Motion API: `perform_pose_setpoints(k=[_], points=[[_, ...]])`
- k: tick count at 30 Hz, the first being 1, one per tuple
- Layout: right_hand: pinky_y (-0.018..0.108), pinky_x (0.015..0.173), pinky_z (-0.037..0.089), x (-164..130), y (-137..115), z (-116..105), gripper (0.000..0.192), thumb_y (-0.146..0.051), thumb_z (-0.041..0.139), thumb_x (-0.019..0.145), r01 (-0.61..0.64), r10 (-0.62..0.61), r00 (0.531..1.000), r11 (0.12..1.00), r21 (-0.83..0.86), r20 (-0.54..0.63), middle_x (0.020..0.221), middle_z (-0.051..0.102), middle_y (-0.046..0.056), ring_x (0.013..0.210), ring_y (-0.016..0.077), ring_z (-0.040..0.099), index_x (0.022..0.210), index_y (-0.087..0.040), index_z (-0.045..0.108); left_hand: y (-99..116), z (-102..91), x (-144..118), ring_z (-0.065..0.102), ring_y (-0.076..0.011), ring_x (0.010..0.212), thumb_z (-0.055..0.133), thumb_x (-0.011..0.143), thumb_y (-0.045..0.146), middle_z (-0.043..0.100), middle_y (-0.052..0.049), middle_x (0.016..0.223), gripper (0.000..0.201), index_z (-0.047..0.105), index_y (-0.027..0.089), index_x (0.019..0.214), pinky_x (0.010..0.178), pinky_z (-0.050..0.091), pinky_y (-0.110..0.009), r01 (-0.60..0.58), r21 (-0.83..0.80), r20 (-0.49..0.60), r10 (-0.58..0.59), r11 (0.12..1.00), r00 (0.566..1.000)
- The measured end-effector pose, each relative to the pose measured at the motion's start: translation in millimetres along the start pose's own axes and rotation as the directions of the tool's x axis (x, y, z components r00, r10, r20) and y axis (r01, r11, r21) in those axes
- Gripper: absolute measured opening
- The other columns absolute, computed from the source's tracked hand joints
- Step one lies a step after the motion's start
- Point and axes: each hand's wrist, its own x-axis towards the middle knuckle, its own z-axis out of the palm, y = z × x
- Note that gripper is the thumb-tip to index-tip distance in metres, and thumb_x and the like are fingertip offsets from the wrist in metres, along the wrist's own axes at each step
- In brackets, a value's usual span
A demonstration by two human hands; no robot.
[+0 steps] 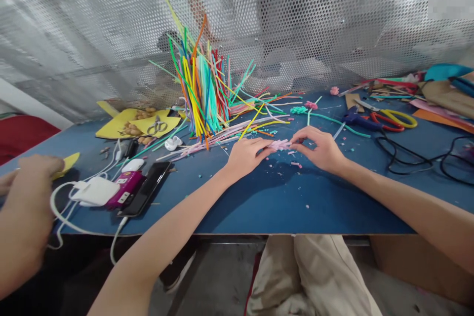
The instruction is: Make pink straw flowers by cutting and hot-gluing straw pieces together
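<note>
A bumpy piece of pale pink-lilac pipe cleaner (pixel 280 145) is held level, low over the blue table. My left hand (pixel 247 154) pinches its left end, and my right hand (pixel 314 147) pinches its right end. Small pink and teal clippings (pixel 296 164) lie scattered below and around it. Behind my hands are loose straight pipe cleaners (pixel 222 133). Just past my right hand lie a teal curled pipe-cleaner piece (pixel 298 109) and a pink one (pixel 311 105). My fingers partly hide both ends of the held piece.
A tall bundle of coloured pipe cleaners (pixel 202 94) stands against the perforated metal screen (pixel 333 24). To the left lie a phone (pixel 148 190), a purple power strip (pixel 124 190) and another person's hand (pixel 40 170). To the right are a glue gun (pixel 357 117), scissors (pixel 398 117) and a black cable (pixel 403 155).
</note>
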Motion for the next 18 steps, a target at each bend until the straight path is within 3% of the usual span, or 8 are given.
perform_pose_setpoints(k=[9,18], points=[[0.039,0.086,0.058,-1.7,9.9,-3.1,0.016,-0.031,0.062,0.098,-0.004,0.005,1.0,0.999,-0.033,0.011,0.102,0.076,0.004,0.093,0.0193,0.07,0.107,-0.026,0.073,-2.6,-3.6,2.1,0.072,-0.0135,0.084,0.053,0.103,0.048,0.078,-0.003,0.1,0.036,0.077,0.023,0.112,0.074,0.049,-0.025,0.008,-0.016,-0.013,-0.009,1.0,1.0],[0.038,0.082,0.059,0.8,8.9,-5.8,0.012,-0.031,0.064,0.097,0.034,-0.034,0.999,0.998,-0.054,-0.005,0.097,0.075,0.004,0.09,0.0189,0.07,0.101,-0.024,0.073,-2.9,-3.9,1.6,0.07,-0.0139,0.088,0.051,0.103,0.049,0.076,-0.004,0.102,0.038,0.076,0.023,0.112,0.078,0.05,-0.026,0.008,-0.011,0.0,-0.008,1.0,1.0]])
